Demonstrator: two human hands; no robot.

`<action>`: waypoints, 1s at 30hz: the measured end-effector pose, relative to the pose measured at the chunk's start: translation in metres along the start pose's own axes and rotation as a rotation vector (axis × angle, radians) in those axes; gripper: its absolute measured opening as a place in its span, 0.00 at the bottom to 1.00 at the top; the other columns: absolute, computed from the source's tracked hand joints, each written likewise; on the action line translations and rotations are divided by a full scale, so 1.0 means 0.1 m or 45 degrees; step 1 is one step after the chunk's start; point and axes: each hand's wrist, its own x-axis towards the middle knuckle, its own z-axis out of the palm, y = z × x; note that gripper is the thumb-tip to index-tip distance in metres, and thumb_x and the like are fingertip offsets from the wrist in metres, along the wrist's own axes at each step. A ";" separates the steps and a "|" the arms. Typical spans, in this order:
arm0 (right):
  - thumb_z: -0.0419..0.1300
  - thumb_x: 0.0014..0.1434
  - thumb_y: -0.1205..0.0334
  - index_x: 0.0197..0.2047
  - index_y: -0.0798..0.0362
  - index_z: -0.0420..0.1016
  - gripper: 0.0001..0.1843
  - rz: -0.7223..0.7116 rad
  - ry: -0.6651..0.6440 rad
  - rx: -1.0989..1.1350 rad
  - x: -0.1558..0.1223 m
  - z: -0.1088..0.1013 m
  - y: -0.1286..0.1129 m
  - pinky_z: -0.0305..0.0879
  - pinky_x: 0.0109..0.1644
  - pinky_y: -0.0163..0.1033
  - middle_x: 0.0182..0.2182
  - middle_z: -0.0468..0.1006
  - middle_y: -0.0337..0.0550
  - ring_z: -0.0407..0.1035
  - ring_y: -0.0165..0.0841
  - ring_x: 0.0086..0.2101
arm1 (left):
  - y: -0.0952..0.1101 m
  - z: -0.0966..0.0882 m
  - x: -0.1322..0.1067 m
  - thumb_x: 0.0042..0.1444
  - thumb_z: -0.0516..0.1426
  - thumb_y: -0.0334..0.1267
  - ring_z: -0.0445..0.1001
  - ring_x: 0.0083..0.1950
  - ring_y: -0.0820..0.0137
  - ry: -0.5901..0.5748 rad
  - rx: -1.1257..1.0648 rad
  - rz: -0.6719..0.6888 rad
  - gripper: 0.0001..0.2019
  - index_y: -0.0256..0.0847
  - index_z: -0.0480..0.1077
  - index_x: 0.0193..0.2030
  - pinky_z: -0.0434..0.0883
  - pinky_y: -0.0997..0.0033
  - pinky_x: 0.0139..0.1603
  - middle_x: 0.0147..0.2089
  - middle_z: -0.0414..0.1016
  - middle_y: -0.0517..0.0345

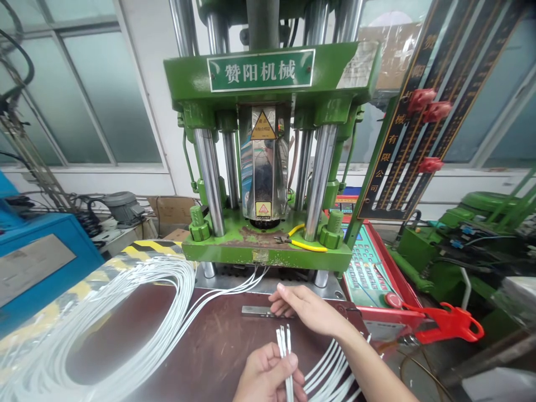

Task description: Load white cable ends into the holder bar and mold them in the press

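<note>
While pinched between left thumb and fingers, three white cable ends [283,340] stand upright, tips bare and free. Left hand [268,374] clenched round the cables, low at centre of the brown table [218,346]. Right hand [304,307] laid fingers-down, loosely curled, on a flat metal bar [259,312] just ahead; nothing seen clamped in it, though the fingertips are partly hidden. Bar lying on the table just in front of the green press [268,245].

Progress, judged from the lie of things: one small batch of cables already fed under the press base [255,276], running back to the big coil [96,329] on the left. Second batch in hand, not yet seated in bar or press. More cables [330,368] trailing off to the right beneath the right forearm. Large coil apparently unprocessed. Yellow-handled pliers [301,243] lying idle on the press bed. Control panel [366,268] to the right, untouched. Bulk of the work reckoned outstanding.
</note>
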 end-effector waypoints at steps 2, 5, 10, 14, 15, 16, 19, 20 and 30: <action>0.42 0.60 0.41 0.41 0.59 0.73 0.31 -0.008 -0.005 0.006 0.00 0.00 0.00 0.65 0.39 0.40 0.33 0.77 0.49 0.71 0.34 0.34 | 0.02 -0.01 0.00 0.41 0.64 0.45 0.71 0.21 0.73 -0.018 -0.020 -0.024 0.19 0.34 0.62 0.27 0.66 0.74 0.24 0.22 0.72 0.55; 0.42 0.60 0.42 0.41 0.58 0.73 0.30 -0.024 -0.045 0.027 -0.02 0.01 -0.04 0.65 0.39 0.40 0.34 0.77 0.49 0.71 0.34 0.34 | 0.03 -0.03 0.00 0.41 0.64 0.43 0.70 0.20 0.74 -0.035 -0.053 -0.033 0.17 0.34 0.63 0.26 0.64 0.76 0.21 0.22 0.72 0.56; 0.43 0.60 0.42 0.41 0.59 0.72 0.30 -0.031 -0.041 0.024 -0.02 0.00 -0.06 0.65 0.39 0.40 0.33 0.77 0.50 0.71 0.34 0.34 | 0.03 -0.05 0.01 0.41 0.63 0.43 0.67 0.16 0.77 -0.047 -0.008 -0.039 0.15 0.33 0.65 0.25 0.58 0.80 0.15 0.22 0.72 0.55; 0.44 0.59 0.42 0.40 0.59 0.72 0.30 -0.024 -0.003 0.004 0.00 -0.01 -0.04 0.66 0.38 0.40 0.32 0.77 0.49 0.71 0.34 0.33 | 0.04 -0.05 0.00 0.41 0.64 0.41 0.65 0.15 0.78 -0.070 -0.026 -0.036 0.14 0.31 0.67 0.23 0.58 0.80 0.15 0.20 0.70 0.56; 0.44 0.59 0.41 0.40 0.59 0.73 0.30 -0.025 -0.001 0.006 0.00 -0.01 -0.03 0.66 0.38 0.40 0.32 0.77 0.49 0.71 0.34 0.33 | 0.05 -0.04 -0.01 0.41 0.64 0.41 0.66 0.16 0.77 -0.078 -0.030 -0.038 0.14 0.31 0.68 0.23 0.58 0.80 0.16 0.21 0.71 0.55; 0.43 0.59 0.41 0.40 0.59 0.73 0.30 -0.025 0.000 0.007 0.00 -0.01 -0.03 0.66 0.38 0.40 0.32 0.77 0.48 0.71 0.34 0.32 | 0.06 -0.04 -0.02 0.41 0.64 0.41 0.67 0.17 0.76 -0.084 -0.032 -0.044 0.14 0.31 0.68 0.24 0.60 0.79 0.16 0.21 0.71 0.54; 0.43 0.59 0.40 0.39 0.59 0.73 0.31 -0.026 0.012 0.001 -0.01 -0.01 -0.03 0.66 0.37 0.39 0.31 0.77 0.48 0.71 0.33 0.32 | 0.09 -0.04 -0.04 0.40 0.64 0.40 0.72 0.21 0.71 -0.103 -0.025 -0.060 0.14 0.31 0.68 0.26 0.64 0.77 0.21 0.24 0.74 0.51; 0.43 0.59 0.40 0.39 0.59 0.73 0.31 -0.026 0.015 -0.003 -0.01 -0.01 -0.03 0.66 0.37 0.39 0.31 0.77 0.48 0.71 0.33 0.31 | 0.09 -0.04 -0.04 0.41 0.64 0.40 0.72 0.22 0.71 -0.115 -0.016 -0.063 0.13 0.31 0.69 0.26 0.65 0.77 0.22 0.24 0.74 0.50; 0.42 0.59 0.40 0.39 0.59 0.73 0.31 -0.055 -0.007 -0.040 -0.01 -0.01 -0.03 0.65 0.37 0.38 0.32 0.77 0.47 0.71 0.32 0.31 | 0.06 -0.10 -0.01 0.43 0.61 0.45 0.64 0.17 0.76 -0.209 0.067 -0.079 0.17 0.29 0.69 0.19 0.53 0.78 0.18 0.17 0.67 0.52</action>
